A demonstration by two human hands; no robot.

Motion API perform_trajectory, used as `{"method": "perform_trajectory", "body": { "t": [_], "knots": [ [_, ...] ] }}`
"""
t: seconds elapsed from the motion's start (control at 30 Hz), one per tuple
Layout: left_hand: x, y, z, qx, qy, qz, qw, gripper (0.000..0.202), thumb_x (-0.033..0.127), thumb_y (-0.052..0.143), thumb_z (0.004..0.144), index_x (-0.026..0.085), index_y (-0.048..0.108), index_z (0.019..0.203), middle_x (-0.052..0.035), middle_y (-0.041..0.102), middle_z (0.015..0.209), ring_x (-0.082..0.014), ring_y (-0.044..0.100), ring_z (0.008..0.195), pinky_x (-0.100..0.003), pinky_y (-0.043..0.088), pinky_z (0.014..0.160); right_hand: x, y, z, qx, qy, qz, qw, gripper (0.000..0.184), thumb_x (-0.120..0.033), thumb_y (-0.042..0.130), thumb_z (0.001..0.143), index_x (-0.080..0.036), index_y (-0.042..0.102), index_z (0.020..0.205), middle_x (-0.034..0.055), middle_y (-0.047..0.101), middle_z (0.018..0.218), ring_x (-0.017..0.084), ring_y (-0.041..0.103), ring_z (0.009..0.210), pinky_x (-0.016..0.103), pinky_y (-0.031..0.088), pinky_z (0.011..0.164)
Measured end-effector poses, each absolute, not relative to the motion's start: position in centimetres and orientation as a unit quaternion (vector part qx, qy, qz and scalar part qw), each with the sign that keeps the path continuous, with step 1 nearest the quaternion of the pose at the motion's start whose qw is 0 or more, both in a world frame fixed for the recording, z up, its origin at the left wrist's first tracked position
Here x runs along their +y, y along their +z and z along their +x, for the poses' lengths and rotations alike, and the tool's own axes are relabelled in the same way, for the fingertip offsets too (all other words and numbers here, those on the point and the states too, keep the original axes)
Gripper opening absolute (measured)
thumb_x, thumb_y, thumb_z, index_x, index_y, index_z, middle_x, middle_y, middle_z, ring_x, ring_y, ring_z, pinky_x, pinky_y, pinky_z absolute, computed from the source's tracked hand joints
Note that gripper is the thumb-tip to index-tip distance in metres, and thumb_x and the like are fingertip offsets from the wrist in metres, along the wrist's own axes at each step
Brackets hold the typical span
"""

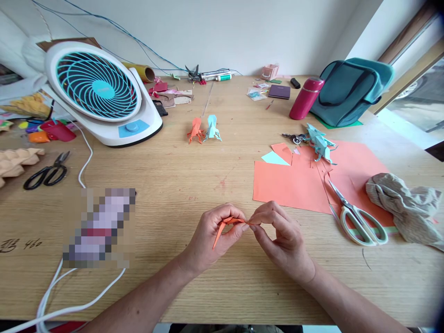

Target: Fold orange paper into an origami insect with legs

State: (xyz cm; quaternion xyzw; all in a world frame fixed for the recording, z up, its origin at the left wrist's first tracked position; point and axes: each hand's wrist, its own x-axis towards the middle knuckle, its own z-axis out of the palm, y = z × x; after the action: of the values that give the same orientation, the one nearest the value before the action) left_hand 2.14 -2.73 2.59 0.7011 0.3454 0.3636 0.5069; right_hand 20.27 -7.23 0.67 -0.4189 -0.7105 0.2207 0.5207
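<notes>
Between my hands is a thin piece of folded orange paper (225, 224), bent like a long-legged origami part. My left hand (211, 236) is closed round it, thumb and fingers pinching its middle, with one pointed end hanging down toward the palm. With thumb and forefinger, my right hand (282, 238) pinches the narrow right tip. Farther back stand an orange origami figure (196, 130) and a pale blue origami figure (212, 128), side by side. More pale blue folded figures (319, 144) lie at the right on orange paper sheets (291, 182).
White-handled scissors (362, 224) and a crumpled grey cloth (402, 203) lie right of my hands. A red bottle (306, 98) and teal bag (347, 92) stand behind. At left are a fan (100, 92), black scissors (48, 172), and a blurred-out object (100, 226) with white cables.
</notes>
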Motion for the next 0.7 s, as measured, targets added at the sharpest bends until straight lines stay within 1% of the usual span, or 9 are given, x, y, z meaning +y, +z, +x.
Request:
{"method": "perform_trajectory", "body": {
  "t": [0.2, 0.33, 0.47, 0.6, 0.7],
  "knots": [
    [-2.87, 2.81, 2.16, 0.336, 0.383, 0.731, 0.453, 0.013, 0.011, 0.061, 0.087, 0.018, 0.059, 0.076, 0.002, 0.06, 0.073, -0.0105, 0.055, 0.067, -0.021, 0.043, 0.065, -7.37, 0.86, 20.28, -0.71, 0.241, -0.419, 0.512, 0.02, -0.007, 0.06, 0.093, -0.023, 0.065, 0.104, 0.0032, 0.061, 0.09, 0.018, 0.059, 0.083, 0.033, 0.049, 0.071],
    [-3.04, 2.69, 2.24, 0.319, 0.404, 0.757, 0.403, 0.015, 0.005, 0.059, 0.085, 0.019, 0.057, 0.078, 0.0024, 0.059, 0.075, -0.0098, 0.055, 0.068, -0.02, 0.043, 0.065, -7.42, 0.8, 20.2, -0.703, 0.253, -0.419, 0.516, 0.014, -0.01, 0.063, 0.093, -0.022, 0.063, 0.099, 0.0032, 0.061, 0.089, 0.018, 0.059, 0.083, 0.034, 0.049, 0.072],
    [-3.15, 2.42, 2.25, 0.305, 0.404, 0.778, 0.372, 0.017, 0.002, 0.058, 0.084, 0.019, 0.057, 0.08, 0.0023, 0.059, 0.077, -0.01, 0.056, 0.071, -0.02, 0.044, 0.068, -7.46, 0.63, 20.06, -0.701, 0.254, -0.415, 0.521, 0.014, -0.008, 0.062, 0.094, -0.022, 0.061, 0.096, 0.0028, 0.061, 0.088, 0.017, 0.059, 0.083, 0.033, 0.048, 0.073],
    [-3.13, 2.14, 2.1, 0.297, 0.404, 0.782, 0.37, 0.016, 0.003, 0.06, 0.087, 0.018, 0.059, 0.082, 0.0016, 0.059, 0.079, -0.0102, 0.056, 0.072, -0.021, 0.044, 0.069, -7.5, 0.56, 19.97, -0.701, 0.252, -0.422, 0.517, 0.012, -0.009, 0.06, 0.096, -0.022, 0.059, 0.095, 0.002, 0.06, 0.087, 0.016, 0.057, 0.081, 0.031, 0.047, 0.071],
    [-3.04, 2.03, 1.98, 0.292, 0.405, 0.775, 0.388, 0.011, 0.009, 0.065, 0.09, 0.018, 0.063, 0.084, 0.0008, 0.061, 0.078, -0.0102, 0.057, 0.072, -0.021, 0.044, 0.067, -7.5, 0.47, 20.04, -0.698, 0.249, -0.428, 0.517, 0.011, -0.012, 0.059, 0.097, -0.022, 0.057, 0.093, 0.0012, 0.057, 0.085, 0.015, 0.055, 0.078, 0.031, 0.045, 0.069]
  ]
}}
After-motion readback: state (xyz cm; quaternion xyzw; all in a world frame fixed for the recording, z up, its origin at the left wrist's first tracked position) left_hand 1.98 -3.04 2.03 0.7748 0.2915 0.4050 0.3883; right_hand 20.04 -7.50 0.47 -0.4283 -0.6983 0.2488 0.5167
